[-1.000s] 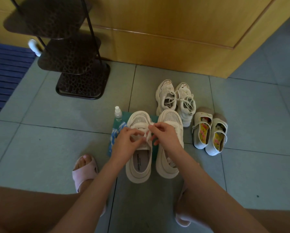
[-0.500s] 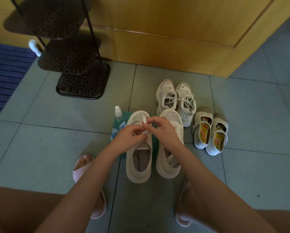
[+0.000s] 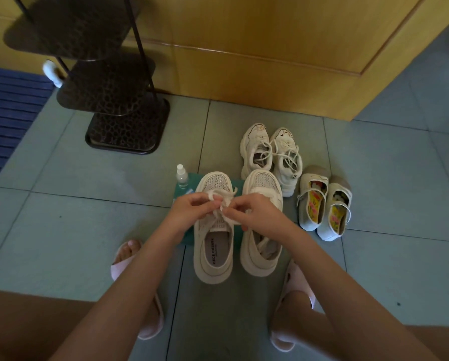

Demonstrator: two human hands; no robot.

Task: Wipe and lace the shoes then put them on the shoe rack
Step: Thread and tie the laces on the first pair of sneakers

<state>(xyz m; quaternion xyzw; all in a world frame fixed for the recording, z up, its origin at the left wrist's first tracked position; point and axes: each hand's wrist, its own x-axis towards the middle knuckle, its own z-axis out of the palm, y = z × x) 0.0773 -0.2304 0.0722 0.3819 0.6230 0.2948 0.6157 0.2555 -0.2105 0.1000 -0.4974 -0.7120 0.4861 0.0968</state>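
Head view: both hands meet over the front of one beige shoe (image 3: 213,254) that stands on the tiled floor (image 3: 61,225), toe pointing away from the person. The left hand (image 3: 192,212) has its thumb and fingers curled and pinches a loop of the flat lace (image 3: 227,195). The right hand (image 3: 256,214), fingers curled too, pinches the same lace just beside it, so the fingertips of the two hands nearly touch. The loose ends of the lace stick up just beyond the knuckles.

A second shoe (image 3: 262,256) of the pair stands directly under the right hand and wrist, side by side with the first. A teal cloth (image 3: 237,184) lies under both toes, showing between them just beyond the hands. A small clear bottle (image 3: 181,175) stands upright just beyond the left hand, at the cloth's edge.

Beyond the right hand is a pair of white sneakers (image 3: 270,152) with their laces loose. To the right of that hand is a pair of strap shoes (image 3: 325,207) with bright insoles. The dark rack (image 3: 119,100) stands well beyond the left hand, against a wooden door (image 3: 270,48), its shelves bare. A blue mat (image 3: 7,108) lies far to the left of it.

Nearer the person than the hands, pink slippers (image 3: 125,259) are on both feet, one under each forearm.
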